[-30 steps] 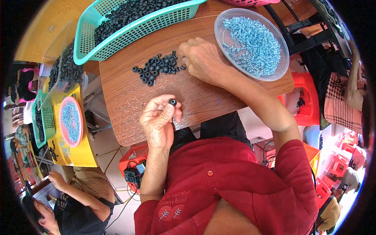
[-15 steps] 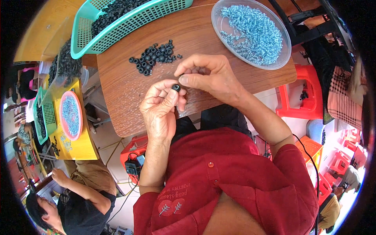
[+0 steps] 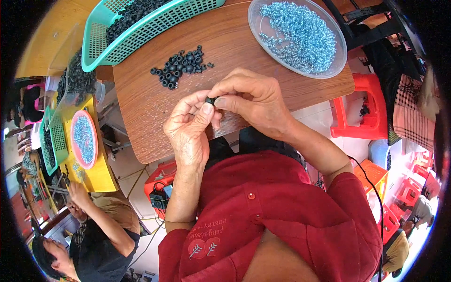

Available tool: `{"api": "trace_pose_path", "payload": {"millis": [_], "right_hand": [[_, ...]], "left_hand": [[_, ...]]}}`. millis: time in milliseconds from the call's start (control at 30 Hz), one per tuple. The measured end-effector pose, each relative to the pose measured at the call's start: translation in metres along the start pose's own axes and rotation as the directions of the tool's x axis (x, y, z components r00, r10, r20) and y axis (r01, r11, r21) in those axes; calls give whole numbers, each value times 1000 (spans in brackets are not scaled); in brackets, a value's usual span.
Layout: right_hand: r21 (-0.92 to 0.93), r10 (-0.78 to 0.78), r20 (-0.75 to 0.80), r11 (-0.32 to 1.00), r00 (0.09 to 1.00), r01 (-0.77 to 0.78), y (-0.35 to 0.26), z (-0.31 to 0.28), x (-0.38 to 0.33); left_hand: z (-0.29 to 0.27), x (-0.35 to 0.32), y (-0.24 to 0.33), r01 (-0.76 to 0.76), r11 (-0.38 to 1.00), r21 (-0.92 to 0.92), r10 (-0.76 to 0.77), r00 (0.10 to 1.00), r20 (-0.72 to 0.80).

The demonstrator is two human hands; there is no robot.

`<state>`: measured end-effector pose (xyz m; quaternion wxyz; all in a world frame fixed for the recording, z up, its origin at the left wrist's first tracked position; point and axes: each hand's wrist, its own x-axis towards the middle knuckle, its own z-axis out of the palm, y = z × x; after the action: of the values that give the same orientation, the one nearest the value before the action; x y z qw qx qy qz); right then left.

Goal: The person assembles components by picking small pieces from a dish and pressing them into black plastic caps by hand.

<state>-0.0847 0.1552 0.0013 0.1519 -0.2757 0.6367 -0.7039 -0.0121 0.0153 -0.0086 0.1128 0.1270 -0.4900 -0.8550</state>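
Over the near middle of the brown wooden table, my left hand (image 3: 189, 129) pinches a small round black part (image 3: 210, 100) between thumb and fingers. My right hand (image 3: 257, 99) comes in from the right, its thumb and forefinger closed against the same part. Fingertips cover most of it, and I cannot tell if a second tiny piece is between them. Just beyond my hands lies a loose pile of small round hollow black parts (image 3: 176, 68), with a few smaller bits at its right edge.
A green plastic basket (image 3: 136, 41) of black parts stands at the far left of the table (image 3: 145, 110). Far right, a clear round tray (image 3: 263, 35) holds blue spring-like coils. A red stool (image 3: 345, 120) stands at right. A co-worker (image 3: 103, 239) sits at a yellow table on the left.
My right fingertips have come down and in, meeting the black part in my left hand, whose open end showed before. At left, the co-worker's hands have shifted to the table's edge.
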Motion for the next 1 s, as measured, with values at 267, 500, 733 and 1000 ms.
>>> {"api": "trace_pose_path", "payload": {"millis": [267, 500, 733, 1000], "right_hand": [[-7, 4, -63, 1000, 998, -4, 0, 0, -1], [79, 38, 37, 996, 999, -41, -4, -8, 4], [294, 180, 56, 937, 982, -188, -5, -8, -2], [252, 294, 158, 911, 943, -326, -1, -20, 4]], "left_hand": [[2, -5, 0, 15, 999, 31, -14, 1000, -9], [4, -7, 4, -8, 991, 136, 7, 1000, 13], [8, -11, -1, -54, 986, 158, 53, 999, 8], [8, -12, -1, -84, 986, 147, 78, 996, 46]]}}
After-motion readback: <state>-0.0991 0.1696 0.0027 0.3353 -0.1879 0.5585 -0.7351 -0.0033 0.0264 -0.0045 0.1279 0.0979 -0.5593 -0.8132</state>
